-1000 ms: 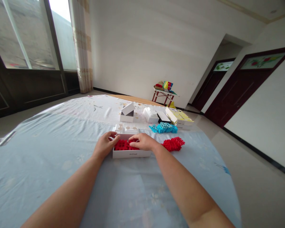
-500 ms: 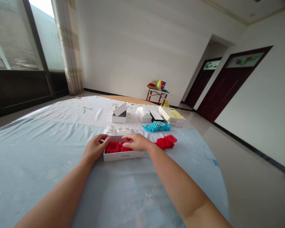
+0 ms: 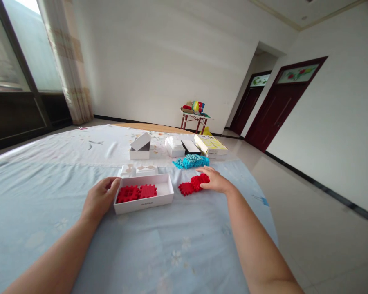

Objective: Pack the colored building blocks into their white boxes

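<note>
A white open box [image 3: 158, 200] stands on the cloth in front of me. Flat red interlocking toy pieces [image 3: 148, 190] lie in its left and middle part, and its right end shows bare white. My left hand [image 3: 101, 197] holds the box's left end, thumb by the rim and fingers curled. To the right of the box, my right hand [image 3: 215, 180] grips the right side of a pile of red interlocking pieces [image 3: 194, 184], thumb in front and fingers behind. Just beyond that pile lies a bundle of blue interlocking pieces [image 3: 191, 161].
Behind the box sit two small white packages [image 3: 146, 170]. Farther back are a white box with a tilted lid [image 3: 140, 152], a white container [image 3: 174, 146], a black-and-white box [image 3: 190, 147] and a yellow box [image 3: 211, 144]. A blue flowered cloth [image 3: 159, 249] covers the round table.
My right hand has left the box's inside and moved right onto the red pile. The left hand stays at the box's left end. The whole view has shifted, so things appear farther left.
</note>
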Action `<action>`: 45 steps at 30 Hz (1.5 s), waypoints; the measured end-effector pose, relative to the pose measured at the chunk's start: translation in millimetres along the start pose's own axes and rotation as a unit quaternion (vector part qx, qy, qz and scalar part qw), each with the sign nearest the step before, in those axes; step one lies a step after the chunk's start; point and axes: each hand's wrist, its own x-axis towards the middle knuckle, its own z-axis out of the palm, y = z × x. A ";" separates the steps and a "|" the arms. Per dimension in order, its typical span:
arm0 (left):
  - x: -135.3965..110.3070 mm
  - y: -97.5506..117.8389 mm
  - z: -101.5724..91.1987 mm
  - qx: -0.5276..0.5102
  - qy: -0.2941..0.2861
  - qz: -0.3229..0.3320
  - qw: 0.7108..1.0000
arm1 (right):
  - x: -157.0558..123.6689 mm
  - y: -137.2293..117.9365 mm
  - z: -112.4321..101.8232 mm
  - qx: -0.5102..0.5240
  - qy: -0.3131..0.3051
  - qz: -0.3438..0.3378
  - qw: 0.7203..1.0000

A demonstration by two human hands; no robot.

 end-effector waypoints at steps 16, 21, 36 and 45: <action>0.0 -4.0 -1.6 -0.005 -0.007 -0.002 1.000 | 13.1 0.3 17.9 -0.102 -0.060 0.012 0.993; -0.1 -3.7 -1.7 0.001 -0.005 -0.002 1.000 | 13.9 0.4 17.6 -0.096 -0.061 0.005 0.994; -0.6 -2.1 0.5 -0.016 0.004 0.002 1.000 | 12.9 -9.3 11.0 -0.083 0.009 -0.001 0.997; -1.4 0.6 2.5 -0.010 0.012 0.016 1.000 | 24.6 -91.9 12.2 -0.013 0.047 -0.137 0.989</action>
